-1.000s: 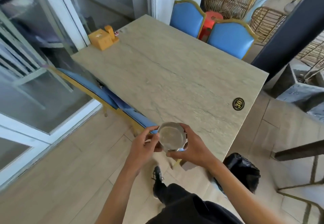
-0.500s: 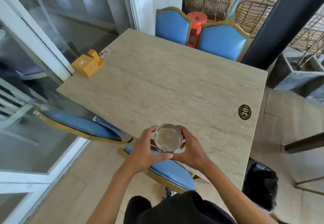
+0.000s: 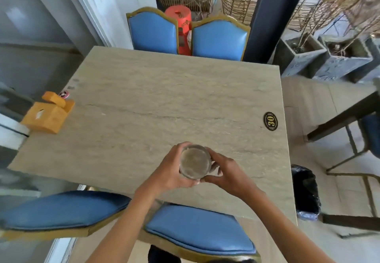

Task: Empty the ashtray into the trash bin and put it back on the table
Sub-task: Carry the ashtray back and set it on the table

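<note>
The pale stone-patterned rectangular counter [image 3: 156, 106] is filling the middle of the view. Four blue padded chairs with gold frames are sitting around it: two at twelve o'clock [image 3: 153, 31] [image 3: 219, 37], with their backs rising above the far edge, and two at six o'clock [image 3: 61, 208] [image 3: 200, 228], with their seats tucked partly under the near edge. A black-lined trash bin [image 3: 305, 192] is standing on the floor at four o'clock, just beside the counter's right near corner. An orange wooden tissue box [image 3: 48, 114] is resting on the counter at nine o'clock, close to the left edge. A black oval plate with a gold "30" [image 3: 270, 121] is lying flat at three o'clock near the right edge.

The round clear glass ashtray [image 3: 195, 161] is hanging over the near part of the counter, toward six o'clock, held between both hands; whether its base is touching the surface cannot be told. The left hand [image 3: 169, 171] is wrapping around the ashtray's nine o'clock side, fingers curled over the far rim. The right hand [image 3: 228, 171] is gripping its three o'clock side, thumb pressing near the lower rim. Both forearms are reaching in from the bottom edge.
</note>
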The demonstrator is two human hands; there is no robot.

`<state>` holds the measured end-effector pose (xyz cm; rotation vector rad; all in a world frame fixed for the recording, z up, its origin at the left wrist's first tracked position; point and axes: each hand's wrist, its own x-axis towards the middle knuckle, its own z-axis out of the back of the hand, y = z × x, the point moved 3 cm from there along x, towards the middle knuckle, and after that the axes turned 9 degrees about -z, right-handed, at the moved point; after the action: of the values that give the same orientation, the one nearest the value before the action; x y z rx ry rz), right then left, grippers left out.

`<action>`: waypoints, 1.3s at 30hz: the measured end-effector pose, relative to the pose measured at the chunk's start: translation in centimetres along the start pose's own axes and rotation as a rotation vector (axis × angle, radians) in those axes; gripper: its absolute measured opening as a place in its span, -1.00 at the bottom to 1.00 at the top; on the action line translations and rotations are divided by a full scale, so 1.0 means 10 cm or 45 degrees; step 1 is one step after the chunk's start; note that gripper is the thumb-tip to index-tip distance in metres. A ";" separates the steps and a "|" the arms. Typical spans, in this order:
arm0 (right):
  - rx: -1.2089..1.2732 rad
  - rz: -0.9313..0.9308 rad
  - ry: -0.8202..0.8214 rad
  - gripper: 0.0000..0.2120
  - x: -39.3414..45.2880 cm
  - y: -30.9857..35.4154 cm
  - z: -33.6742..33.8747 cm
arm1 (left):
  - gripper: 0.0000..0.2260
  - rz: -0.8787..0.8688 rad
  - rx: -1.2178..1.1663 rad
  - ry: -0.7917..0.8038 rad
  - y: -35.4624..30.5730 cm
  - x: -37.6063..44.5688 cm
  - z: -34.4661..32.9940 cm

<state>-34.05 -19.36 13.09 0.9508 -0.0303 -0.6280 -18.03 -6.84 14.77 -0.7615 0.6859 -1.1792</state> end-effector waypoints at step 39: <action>0.076 -0.653 -0.539 -0.44 1.60 0.63 -1.31 | -0.07 0.135 0.510 -0.061 2.71 1.72 1.12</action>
<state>-13.97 -15.14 6.17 0.8711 -0.1861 -1.3029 9.83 -16.29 -2.18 -0.4097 0.4244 -1.1501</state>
